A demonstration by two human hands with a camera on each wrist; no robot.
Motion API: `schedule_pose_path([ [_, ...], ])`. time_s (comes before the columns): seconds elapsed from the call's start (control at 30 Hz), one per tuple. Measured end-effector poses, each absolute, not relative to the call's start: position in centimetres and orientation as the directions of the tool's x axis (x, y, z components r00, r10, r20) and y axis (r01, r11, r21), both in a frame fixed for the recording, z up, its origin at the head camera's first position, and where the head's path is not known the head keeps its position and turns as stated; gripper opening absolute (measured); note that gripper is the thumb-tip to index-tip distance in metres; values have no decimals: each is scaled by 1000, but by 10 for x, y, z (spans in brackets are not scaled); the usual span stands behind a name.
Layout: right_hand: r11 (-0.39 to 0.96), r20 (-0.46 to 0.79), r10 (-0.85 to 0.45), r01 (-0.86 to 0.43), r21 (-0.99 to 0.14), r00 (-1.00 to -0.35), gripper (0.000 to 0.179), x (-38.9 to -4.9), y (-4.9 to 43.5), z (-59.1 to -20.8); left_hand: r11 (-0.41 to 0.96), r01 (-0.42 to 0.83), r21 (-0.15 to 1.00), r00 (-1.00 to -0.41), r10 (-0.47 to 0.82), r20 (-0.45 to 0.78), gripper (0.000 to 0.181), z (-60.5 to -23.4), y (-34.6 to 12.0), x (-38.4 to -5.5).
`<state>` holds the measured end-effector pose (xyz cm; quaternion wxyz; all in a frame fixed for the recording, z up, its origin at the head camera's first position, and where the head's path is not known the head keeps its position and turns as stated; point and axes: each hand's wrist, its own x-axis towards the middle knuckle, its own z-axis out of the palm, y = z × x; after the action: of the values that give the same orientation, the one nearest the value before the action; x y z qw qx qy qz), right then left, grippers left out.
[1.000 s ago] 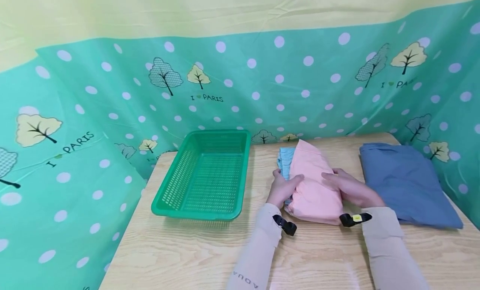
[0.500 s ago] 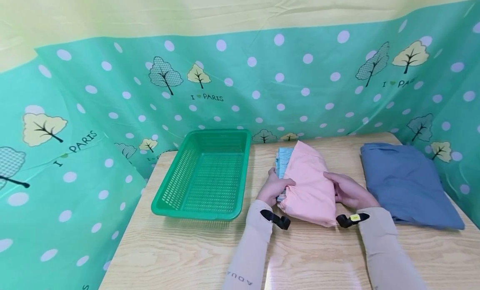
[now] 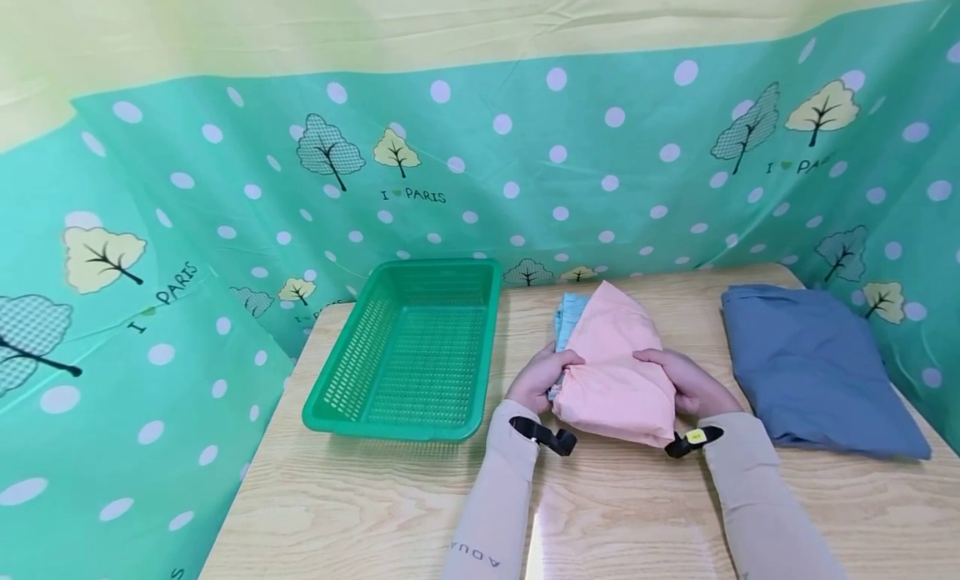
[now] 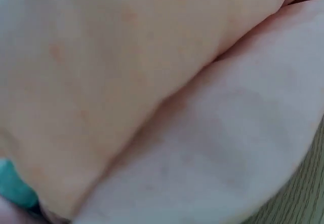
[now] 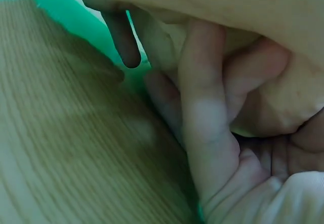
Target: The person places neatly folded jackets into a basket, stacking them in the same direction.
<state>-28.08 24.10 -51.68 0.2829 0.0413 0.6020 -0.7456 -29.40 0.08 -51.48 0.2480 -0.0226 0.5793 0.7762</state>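
Note:
A bundle of folded pink cloth (image 3: 615, 372) lies between my two hands, right of the table's middle in the head view. Folded light-blue fabric (image 3: 568, 322) sticks out along its left side, partly covered by the pink. My left hand (image 3: 538, 382) grips the left edge, thumb on top and fingers mostly hidden. On the opposite side, my right hand (image 3: 690, 382) holds the right edge, its thumb over the pink surface. The right wrist view shows the fingers (image 5: 205, 97) bent beneath the cloth's overhang. Pink cloth (image 4: 126, 57) fills most of the left wrist view.
A green plastic basket (image 3: 486, 372) with perforated sides stands left of the bundle. Folded dark-blue cloth (image 3: 821, 372) lies at the right of the wooden table (image 3: 360, 513). A dotted green curtain (image 3: 480, 172) hangs behind and along both sides.
Both hands have shifted left, the left hand farther than the right. The pink bundle has moved slightly left and turned a little between them.

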Motion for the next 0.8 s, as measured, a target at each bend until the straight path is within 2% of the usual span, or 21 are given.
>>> schedule_pose_path([
  [0.23,-148,-364,-374,443,-884,-853,39,-277,243,-514,-204,-435,877,-847,424,-322,55,-509,-1,-290],
  [0.5,-149,-298,-360,369,-917,-884,64,-273,252,-496,-139,-408,902,-828,472,-302,61,-493,1,-282],
  [0.8,-209,-225,-388,324,-923,-893,49,-262,256,-465,-68,-263,962,-886,411,-214,69,-460,2,-264],
])
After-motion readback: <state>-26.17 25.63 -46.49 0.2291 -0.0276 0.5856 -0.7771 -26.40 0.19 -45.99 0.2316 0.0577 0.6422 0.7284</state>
